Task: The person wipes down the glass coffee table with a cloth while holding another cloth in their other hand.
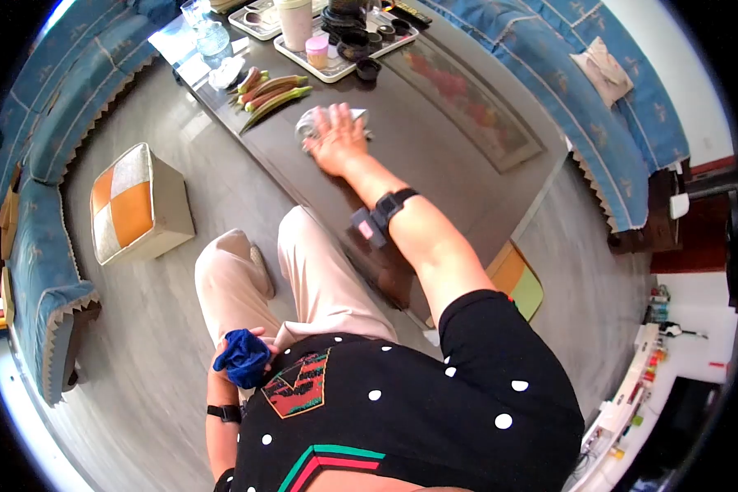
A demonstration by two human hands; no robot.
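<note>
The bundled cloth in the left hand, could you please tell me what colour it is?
The bundled cloth is dark blue, as seen in the head view.

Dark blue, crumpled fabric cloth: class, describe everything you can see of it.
The dark blue, crumpled fabric cloth looks soft, bunched into a rounded wad with shadowed folds; its full shape cannot be told. The person's left hand holds it near the waist, beside the black, white-dotted shirt.

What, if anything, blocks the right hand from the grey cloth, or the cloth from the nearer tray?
Nothing blocks the right hand: it touches the cloth. A black cup stands by the nearer tray; left of the cup, the way looks clear.
</note>
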